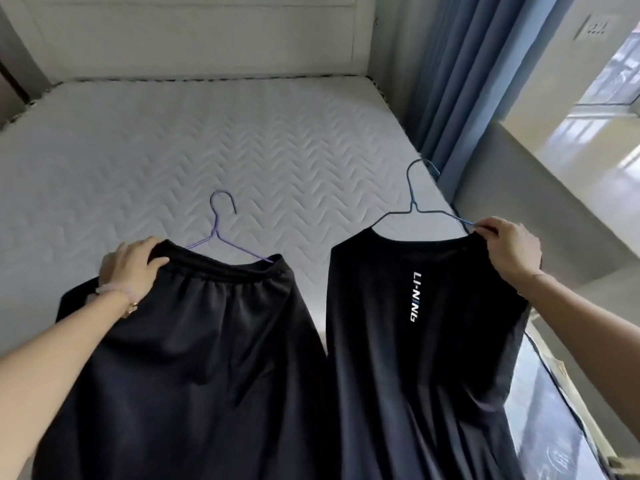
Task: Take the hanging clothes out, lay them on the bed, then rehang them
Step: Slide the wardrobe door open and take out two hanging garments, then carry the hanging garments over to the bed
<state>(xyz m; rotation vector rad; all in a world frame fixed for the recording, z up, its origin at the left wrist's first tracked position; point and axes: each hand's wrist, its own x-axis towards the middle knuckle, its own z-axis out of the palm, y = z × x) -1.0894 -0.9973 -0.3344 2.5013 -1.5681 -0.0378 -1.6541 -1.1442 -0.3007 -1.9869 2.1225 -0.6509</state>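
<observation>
Two black garments lie side by side at the near end of the white quilted bed [207,133]. On the left are black shorts [214,341] with an elastic waistband, on a purple wire hanger [218,223]. My left hand [130,268] grips the waistband's left corner. On the right is a black sleeveless shirt [426,358] with white lettering, on a blue wire hanger [415,202]. My right hand [509,247] pinches the shirt's right shoulder together with the hanger's end.
A white headboard [194,36] stands at the far end of the bed. Blue curtains [457,81] hang along the bed's right side. A grey window ledge [540,195] and a window lie further right. A plastic-covered surface [547,410] sits at the lower right.
</observation>
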